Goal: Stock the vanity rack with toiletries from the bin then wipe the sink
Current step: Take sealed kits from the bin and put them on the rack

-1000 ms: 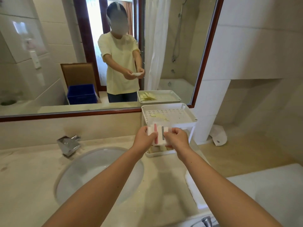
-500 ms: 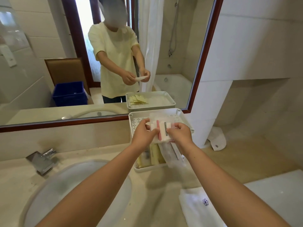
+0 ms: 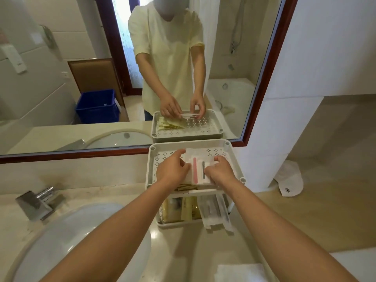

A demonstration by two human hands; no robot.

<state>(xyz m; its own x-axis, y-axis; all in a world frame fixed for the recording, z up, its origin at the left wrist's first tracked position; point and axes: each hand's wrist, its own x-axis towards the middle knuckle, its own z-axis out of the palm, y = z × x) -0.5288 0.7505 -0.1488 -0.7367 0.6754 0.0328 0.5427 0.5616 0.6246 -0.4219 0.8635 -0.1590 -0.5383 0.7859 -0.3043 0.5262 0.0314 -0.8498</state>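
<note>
- Packet (image 3: 198,169), clear, with a pink file and a grey strip inside, is now low in the top tray of the vanity rack (image 3: 151,159); half a second ago it was held above the tray.
- Left hand (image 3: 173,169) holds its left edge and right hand (image 3: 220,173) grips its right edge, fingers curled on the wrapper as before.
- Yellow sachets (image 3: 187,187) lie under the packet at the tray's front.
- Sink (image 3: 71,237) is left of the rack.

No readable text; small dark emblem (image 3: 287,189) on white bag (image 3: 290,176), illegible.
</note>
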